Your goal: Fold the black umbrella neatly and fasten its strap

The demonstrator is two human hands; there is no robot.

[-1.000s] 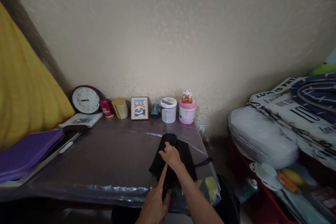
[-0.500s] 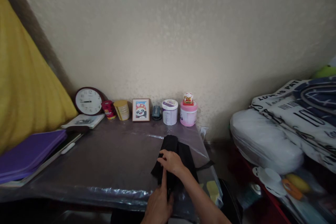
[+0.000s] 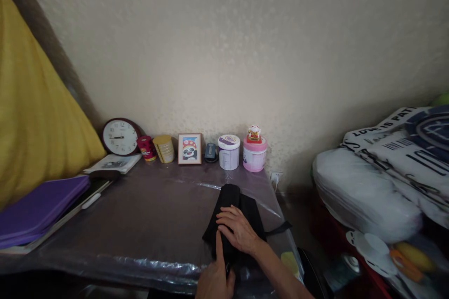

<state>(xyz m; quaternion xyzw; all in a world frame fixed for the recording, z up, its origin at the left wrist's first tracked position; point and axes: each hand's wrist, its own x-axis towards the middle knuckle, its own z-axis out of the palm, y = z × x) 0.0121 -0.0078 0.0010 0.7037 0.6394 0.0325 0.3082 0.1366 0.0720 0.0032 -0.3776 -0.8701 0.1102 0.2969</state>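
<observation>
A black umbrella point(image 3: 229, 194), its canopy folded flat with pleats spread to the side, lies at the right part of the table. A thin black strap point(image 3: 280, 229) sticks out from its right side. My left hand point(image 3: 215, 278) is at the near end, index finger stretched along the cloth and thumb on the other side. The handle end is mostly hidden by this hand. My right hand point(image 3: 240, 231) rests palm down on the black cloth, its fingers stretched out toward the left, just above the left index fingertip.
Along the wall stand a clock point(image 3: 121, 137), a red can point(image 3: 146, 148), a yellow-lidded container point(image 3: 163, 148), a panda picture point(image 3: 190, 148) and two tubs point(image 3: 229, 153). Purple folders point(image 3: 42, 205) lie left. Beyond the table's right edge are a white bundle point(image 3: 361, 191) and clutter.
My right hand has flattened on the cloth, its fingers now straighter and lying side by side. The left hand keeps its place at the near end. The view has shifted slightly.
</observation>
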